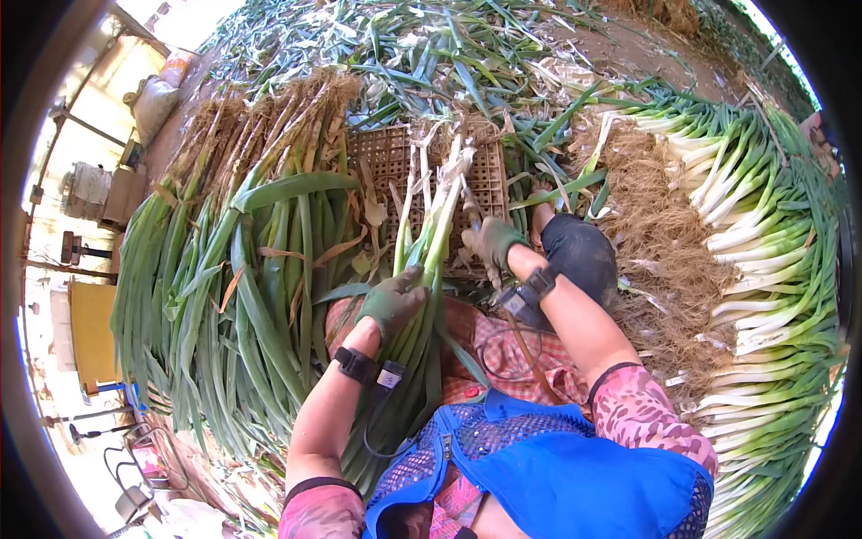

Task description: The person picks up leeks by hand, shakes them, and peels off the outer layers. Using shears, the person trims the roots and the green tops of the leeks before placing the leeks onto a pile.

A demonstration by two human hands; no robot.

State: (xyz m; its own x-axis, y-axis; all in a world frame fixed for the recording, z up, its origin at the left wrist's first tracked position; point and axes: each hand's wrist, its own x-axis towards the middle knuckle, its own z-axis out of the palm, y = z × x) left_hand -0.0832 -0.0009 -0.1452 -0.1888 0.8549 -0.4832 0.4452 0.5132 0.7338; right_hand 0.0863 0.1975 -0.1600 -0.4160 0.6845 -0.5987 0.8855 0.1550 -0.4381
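Observation:
My left hand, in a dark green glove, is closed around several long green onions. Their pale ends point away from me over a brown slatted crate, and their green leaves trail down past my lap. My right hand, gloved as well, is wrapped round a thin, dirty wand. A brown hose runs back from below that hand towards my lap. The wand's tip reaches close to the stems, near the peeled pale skin.
Untrimmed green onions with brown roots are heaped on the left. Cleaned ones lie in a long row on the right, white stems and roots facing inward. Stripped leaves cover the ground ahead. A sack stands far left.

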